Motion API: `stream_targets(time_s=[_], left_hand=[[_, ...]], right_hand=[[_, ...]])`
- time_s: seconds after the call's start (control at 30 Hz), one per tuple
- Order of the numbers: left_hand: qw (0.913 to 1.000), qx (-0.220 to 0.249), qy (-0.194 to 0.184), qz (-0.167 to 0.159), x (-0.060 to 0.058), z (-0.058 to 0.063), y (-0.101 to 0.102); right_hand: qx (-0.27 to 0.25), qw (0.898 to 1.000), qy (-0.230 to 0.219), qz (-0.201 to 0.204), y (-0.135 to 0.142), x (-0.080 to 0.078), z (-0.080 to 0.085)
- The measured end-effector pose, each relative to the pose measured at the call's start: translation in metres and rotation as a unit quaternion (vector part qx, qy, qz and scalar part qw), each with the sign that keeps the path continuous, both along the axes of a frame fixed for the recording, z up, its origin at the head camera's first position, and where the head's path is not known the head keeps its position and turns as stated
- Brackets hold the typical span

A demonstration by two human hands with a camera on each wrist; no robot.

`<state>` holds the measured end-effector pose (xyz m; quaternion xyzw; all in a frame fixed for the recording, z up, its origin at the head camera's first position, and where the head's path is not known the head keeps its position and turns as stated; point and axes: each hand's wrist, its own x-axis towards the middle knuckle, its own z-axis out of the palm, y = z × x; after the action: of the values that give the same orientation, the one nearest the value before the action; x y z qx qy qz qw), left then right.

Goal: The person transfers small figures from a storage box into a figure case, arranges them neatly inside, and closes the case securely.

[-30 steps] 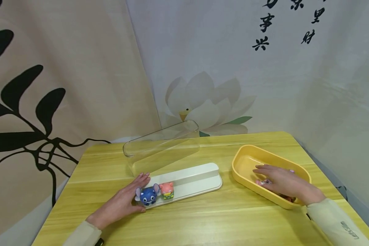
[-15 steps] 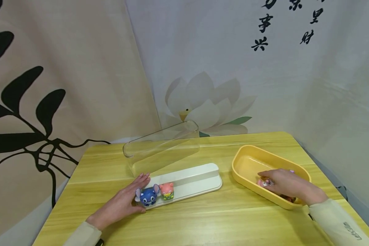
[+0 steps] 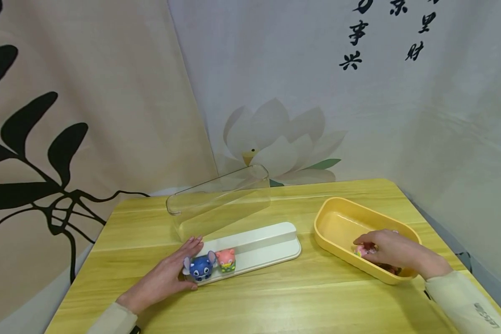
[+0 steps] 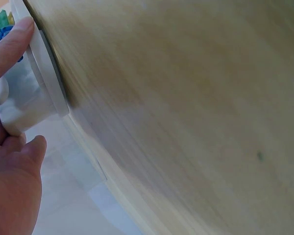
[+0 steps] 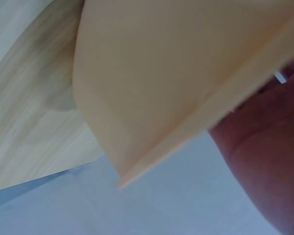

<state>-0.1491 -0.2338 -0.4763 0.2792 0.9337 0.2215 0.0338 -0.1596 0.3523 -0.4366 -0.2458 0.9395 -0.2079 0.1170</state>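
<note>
My left hand (image 3: 160,276) grips the left end of a white two-step display base (image 3: 269,250). Its thumb lies along the front edge, also seen in the left wrist view, while the fingers reach behind. On the lower step a blue big-eared figurine (image 3: 201,267) sits beside that hand, touching or nearly touching a pink-and-green figurine (image 3: 227,260). Inside the yellow tray (image 3: 338,250), my right hand (image 3: 394,248) has curled fingers around a small pink figurine (image 3: 363,251), partly hidden by the hand. The tray's wall covers the fingers in the right wrist view.
Behind the base, a clear cover (image 3: 221,199) stands on the wooden table (image 3: 271,301). Darker small items (image 3: 390,268) lie in the tray under the right hand. A printed cloth (image 3: 296,69) hangs behind the table's back edge.
The right hand's outstretched fingers have curled down around the pink figurine in the tray, and the figurine has turned slightly. The left hand and the base stay put.
</note>
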Motion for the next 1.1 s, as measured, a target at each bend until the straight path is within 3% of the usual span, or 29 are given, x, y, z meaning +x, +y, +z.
stream_targets(time_s=[0.37, 0.63, 0.9, 1.1], left_hand=[[1.0000, -0.002, 0.009, -0.001, 0.000, -0.001, -0.001], [0.9999, -0.001, 0.011, -0.003, 0.000, -0.002, -0.002], [0.9999, -0.010, 0.012, 0.001, 0.000, -0.001, -0.001], [1.0000, -0.006, 0.006, 0.001, 0.000, -0.002, -0.002]], right_hand=[[0.015, 0.999, 0.035, 0.020, 0.002, -0.002, 0.000], [-0.045, 0.997, -0.056, -0.033, 0.004, 0.001, 0.002], [-0.031, 0.998, 0.024, -0.045, 0.008, 0.001, 0.005], [-0.027, 0.992, 0.110, -0.049, 0.011, 0.001, 0.004]])
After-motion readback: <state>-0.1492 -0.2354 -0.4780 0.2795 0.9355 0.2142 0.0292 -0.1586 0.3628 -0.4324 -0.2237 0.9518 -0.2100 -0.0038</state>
